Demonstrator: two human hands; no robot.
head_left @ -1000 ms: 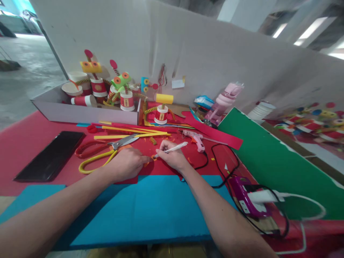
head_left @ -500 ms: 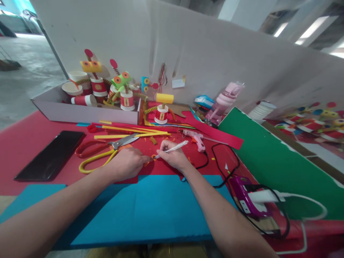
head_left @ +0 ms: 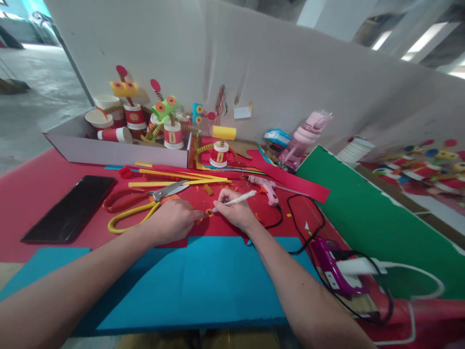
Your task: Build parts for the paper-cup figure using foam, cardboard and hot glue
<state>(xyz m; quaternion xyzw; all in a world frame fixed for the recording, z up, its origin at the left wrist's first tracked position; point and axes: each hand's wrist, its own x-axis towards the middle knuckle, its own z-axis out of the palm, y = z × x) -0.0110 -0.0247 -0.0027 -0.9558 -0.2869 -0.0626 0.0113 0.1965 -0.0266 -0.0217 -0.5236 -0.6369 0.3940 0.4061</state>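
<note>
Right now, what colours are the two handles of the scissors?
One is a red handle, the other a yellow handle; head view.

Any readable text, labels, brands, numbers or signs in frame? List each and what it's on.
None readable.
Red-and-white cup outside the box: dark marks on gold label, too small.
Cup at the box's right end: similar label, too blurred.
Cup with round gold emblem: unreadable.
White card on the wall: no legible writing.

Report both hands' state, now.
Left hand: index finger extended at the small orange disc; can't tell whether it grips anything.
Right hand: closed, holding the whitish pen, tip at the disc.
</note>
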